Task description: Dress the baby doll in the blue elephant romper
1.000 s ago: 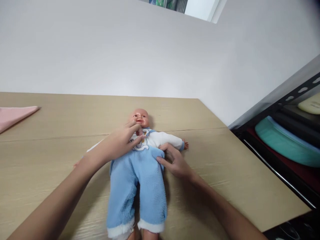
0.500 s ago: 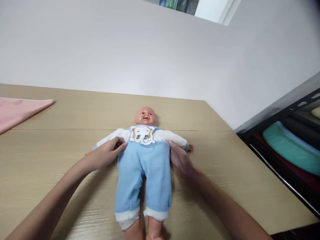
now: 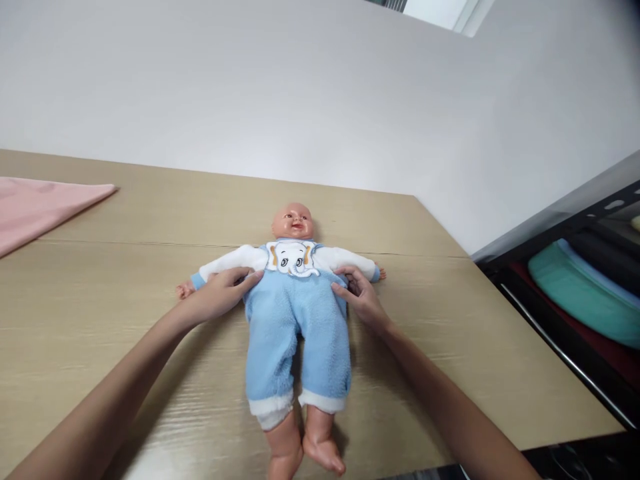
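Observation:
A baby doll [image 3: 295, 307] lies on its back on the wooden table, head away from me and arms spread. It wears a fleecy outfit with blue trousers, white sleeves and an elephant face [image 3: 293, 259] on the chest. My left hand [image 3: 230, 288] holds the outfit at the doll's left-hand side as I see it, thumb on the front, fingers under the sleeve. On the opposite side my right hand [image 3: 364, 297] grips the cloth below the armpit, its fingers bent and thumb against the blue fabric. The doll's bare feet point towards me.
A pink cloth [image 3: 45, 208] lies flat at the table's far left. The table [image 3: 165, 373] meets a pale wall [image 3: 225, 93] at the back. To the right, beyond the table edge, a dark rack [image 3: 510, 293] holds folded green cloth [image 3: 580, 293] and other fabrics.
My right hand has shifted its grip, its fingers now showing bent over the outfit's side. The doll sits slightly higher and further right in view, with its feet now visible. My left hand stays at its side.

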A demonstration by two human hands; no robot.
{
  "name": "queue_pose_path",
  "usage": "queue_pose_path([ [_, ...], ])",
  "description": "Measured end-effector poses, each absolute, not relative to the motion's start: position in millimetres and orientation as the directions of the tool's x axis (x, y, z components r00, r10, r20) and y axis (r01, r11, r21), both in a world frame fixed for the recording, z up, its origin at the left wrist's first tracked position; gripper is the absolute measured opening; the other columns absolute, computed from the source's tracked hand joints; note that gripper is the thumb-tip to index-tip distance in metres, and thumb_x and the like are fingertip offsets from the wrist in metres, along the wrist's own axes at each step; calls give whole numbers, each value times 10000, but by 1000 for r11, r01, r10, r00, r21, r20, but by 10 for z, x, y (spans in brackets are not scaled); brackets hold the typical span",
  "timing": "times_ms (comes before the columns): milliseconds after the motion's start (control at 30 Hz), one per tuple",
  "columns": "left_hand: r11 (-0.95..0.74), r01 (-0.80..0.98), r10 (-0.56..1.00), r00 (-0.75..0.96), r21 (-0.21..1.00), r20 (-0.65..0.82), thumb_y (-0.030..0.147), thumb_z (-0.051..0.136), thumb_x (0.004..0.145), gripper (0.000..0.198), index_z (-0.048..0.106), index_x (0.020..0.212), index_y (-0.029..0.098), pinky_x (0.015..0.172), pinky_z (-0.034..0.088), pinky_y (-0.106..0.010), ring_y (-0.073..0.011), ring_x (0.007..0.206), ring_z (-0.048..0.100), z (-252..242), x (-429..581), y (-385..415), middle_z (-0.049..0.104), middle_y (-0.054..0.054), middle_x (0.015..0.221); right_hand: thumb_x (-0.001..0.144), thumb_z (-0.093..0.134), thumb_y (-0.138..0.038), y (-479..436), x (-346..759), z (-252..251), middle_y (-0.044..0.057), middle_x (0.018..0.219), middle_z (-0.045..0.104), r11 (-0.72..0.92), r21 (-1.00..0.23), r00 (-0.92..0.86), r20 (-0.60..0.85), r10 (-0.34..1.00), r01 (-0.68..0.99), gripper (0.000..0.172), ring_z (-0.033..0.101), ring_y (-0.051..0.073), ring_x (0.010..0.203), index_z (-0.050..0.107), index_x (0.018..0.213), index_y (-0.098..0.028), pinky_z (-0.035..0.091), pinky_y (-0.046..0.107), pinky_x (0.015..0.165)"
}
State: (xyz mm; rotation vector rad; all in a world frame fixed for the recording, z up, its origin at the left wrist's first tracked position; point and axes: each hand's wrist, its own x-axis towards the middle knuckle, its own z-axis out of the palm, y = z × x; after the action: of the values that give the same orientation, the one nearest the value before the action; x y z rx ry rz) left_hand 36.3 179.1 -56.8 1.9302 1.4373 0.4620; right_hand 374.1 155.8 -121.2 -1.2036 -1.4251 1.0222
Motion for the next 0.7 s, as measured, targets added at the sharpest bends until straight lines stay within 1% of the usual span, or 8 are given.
queue_pose_path([
  [133,-230,778,954,299,584,-22,705,349,1040,579,577,786,238,789,485,-394,-267,797,638,-645,373,1802,674,-40,806,984,692,-536,1526,3791,-1166,61,1083,701,216,-907,2,233,973,362,332,647,235,959,668,1129,-238,532,389,894],
  [200,-273,813,954,298,514,36,666,326,1065,544,526,785,244,789,464,-410,-283,820,637,-671,367,1800,676,-64,827,1016,638,-548,1523,3834,-1143,68,1025,703,233,-861,48,284,958,453,330,646,236,904,659,1085,-227,533,392,851],
  [333,-229,878,973,205,419,103,581,378,1069,436,604,1008,213,978,478,-518,-389,1085,665,-648,368,1620,746,-159,1089,1022,628,-552,1525,3907,-1112,63,935,696,225,-837,81,303,949,499,329,634,235,820,646,1019,-224,523,396,795],
  [400,-185,880,980,132,438,150,590,387,1070,479,611,1165,177,1075,455,-593,-435,1210,641,-641,421,1365,727,-197,1223,1025,628,-534,1511,3906,-1107,62,932,703,231,-832,58,300,952,505,311,645,234,809,649,1020,-224,527,393,782],
  [467,-177,823,976,74,540,207,634,409,1066,566,557,1331,156,1128,453,-625,-437,1294,620,-688,522,991,678,-214,1345,1041,608,-494,1485,3881,-1111,67,957,718,253,-823,-5,292,957,509,274,663,237,830,654,1049,-224,536,391,786],
  [567,-142,764,979,13,629,205,664,534,1015,713,382,1564,234,1147,481,-688,-451,1437,546,-888,688,336,571,-209,1535,1067,567,-427,1440,3838,-1129,84,1036,744,294,-798,-115,276,954,525,229,690,250,908,661,1107,-222,543,401,838],
  [633,-174,759,974,40,628,222,665,635,950,926,207,1677,284,1114,511,-735,-486,1475,521,-1061,738,-30,469,-229,1647,1077,548,-402,1423,3826,-1141,92,1065,752,302,-788,-153,261,953,536,219,701,257,934,661,1123,-220,542,411,862],
  [700,-238,744,967,124,624,220,643,737,874,1089,115,1706,315,1073,547,-756,-513,1445,556,-1198,717,-261,484,-250,1639,1078,543,-396,1420,3829,-1147,94,1063,754,299,-787,-163,250,954,540,216,704,261,935,661,1120,-220,540,414,859],
])
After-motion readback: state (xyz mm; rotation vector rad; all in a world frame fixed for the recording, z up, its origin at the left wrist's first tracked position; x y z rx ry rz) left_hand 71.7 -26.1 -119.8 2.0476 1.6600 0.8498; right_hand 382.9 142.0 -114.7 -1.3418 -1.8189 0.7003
